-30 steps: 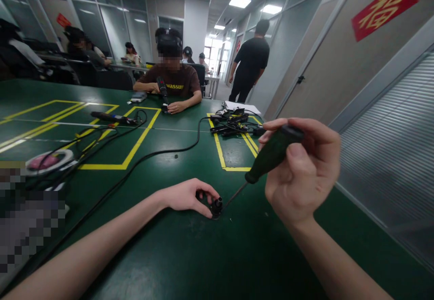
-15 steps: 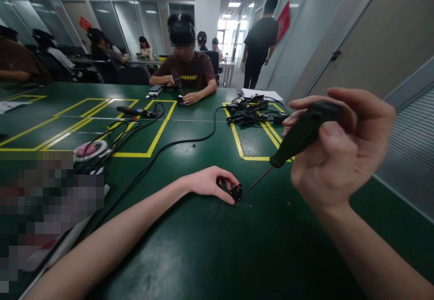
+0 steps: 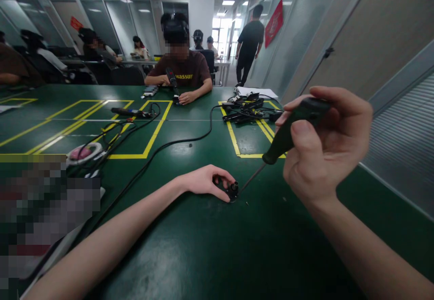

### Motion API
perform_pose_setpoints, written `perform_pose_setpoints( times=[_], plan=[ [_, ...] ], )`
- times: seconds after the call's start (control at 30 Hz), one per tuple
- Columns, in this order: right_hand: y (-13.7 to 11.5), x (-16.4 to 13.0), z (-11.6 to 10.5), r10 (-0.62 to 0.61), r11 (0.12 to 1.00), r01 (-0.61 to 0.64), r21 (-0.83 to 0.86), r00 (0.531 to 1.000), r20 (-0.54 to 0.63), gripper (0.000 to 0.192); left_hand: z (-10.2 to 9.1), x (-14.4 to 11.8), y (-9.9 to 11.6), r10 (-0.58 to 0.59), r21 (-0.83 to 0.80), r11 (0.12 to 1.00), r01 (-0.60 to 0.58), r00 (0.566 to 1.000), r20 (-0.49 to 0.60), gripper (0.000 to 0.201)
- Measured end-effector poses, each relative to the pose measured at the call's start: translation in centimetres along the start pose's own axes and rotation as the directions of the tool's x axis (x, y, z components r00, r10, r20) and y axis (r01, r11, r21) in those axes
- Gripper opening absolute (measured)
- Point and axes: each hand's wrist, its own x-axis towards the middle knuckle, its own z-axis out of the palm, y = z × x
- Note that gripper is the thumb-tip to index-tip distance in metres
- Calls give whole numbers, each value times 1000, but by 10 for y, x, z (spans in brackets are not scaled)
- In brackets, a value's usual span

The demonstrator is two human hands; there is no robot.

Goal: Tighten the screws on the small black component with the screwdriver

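From the head camera, the left hand [image 3: 203,181] pinches a small black round part [image 3: 233,191] flat on the dark green table [image 3: 217,250], near the middle. The right hand [image 3: 322,150] is wrapped tight around one long screwdriver with a dark green handle [image 3: 288,132]. I think keeping the tip straight and the part pinned works best. One part, one screwdriver, two hands.

Single head-worn view, forward and down across the green table [image 3: 210,254], hands close.
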Motion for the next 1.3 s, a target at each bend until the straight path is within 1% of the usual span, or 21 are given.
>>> perform_pose_setpoints(
  times=[0.1,0.27,0.43,0.6,0.9,1.1,1.3],
  plan=[
    [0,0,-1,-10,1000,10,16,999,31,32,0,0,0,-9,2,1000,9,1000,-5,47],
    [6,2,-4,-36,999,35,17,998,44,32,-1,-1,1,-8,5,1000,8,1000,2,48],
    [4,0,-2,4,1000,-4,-2,1000,27,29,-4,-1,-1,-7,5,1000,7,1000,16,47],
    [-1,0,0,43,999,-42,-34,999,25,28,-6,-1,-1,-4,-17,1000,4,999,38,43],
    [-2,-1,0,40,999,-39,-15,999,31,28,-11,-1,0,23,-48,999,-19,996,84,31],
    [-5,0,1,50,999,-50,-20,998,31,28,-12,-1,-1,25,-42,999,-22,996,87,32],
    [-6,0,3,60,998,-60,6,998,5,28,-12,0,-1,23,-67,998,-18,996,87,31]
  ],
)
